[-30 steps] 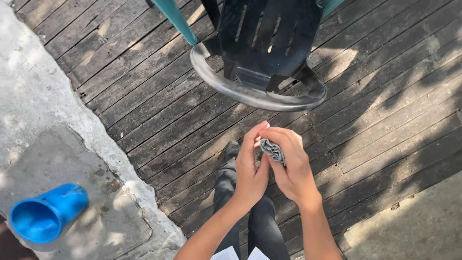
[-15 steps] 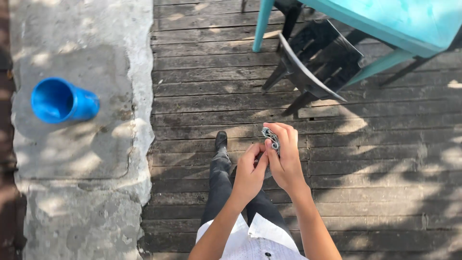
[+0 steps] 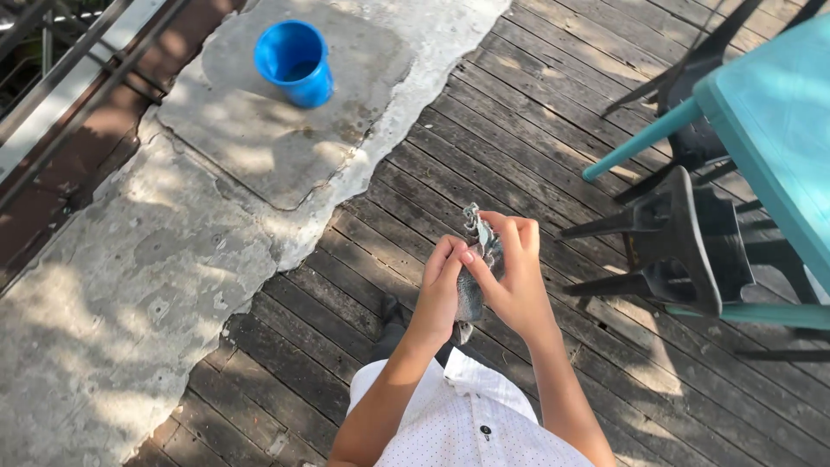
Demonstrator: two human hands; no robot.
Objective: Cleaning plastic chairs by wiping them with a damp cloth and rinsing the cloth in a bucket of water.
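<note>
Outdoors, weathered wooden deck [image 3: 553, 147], concrete slab [image 3: 156, 259].

no packages, labels, signs or screens show anywhere in this view.

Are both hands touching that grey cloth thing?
Touching. The head view shows the left hand and right hand pinching the grey patterned cloth between them.
</note>
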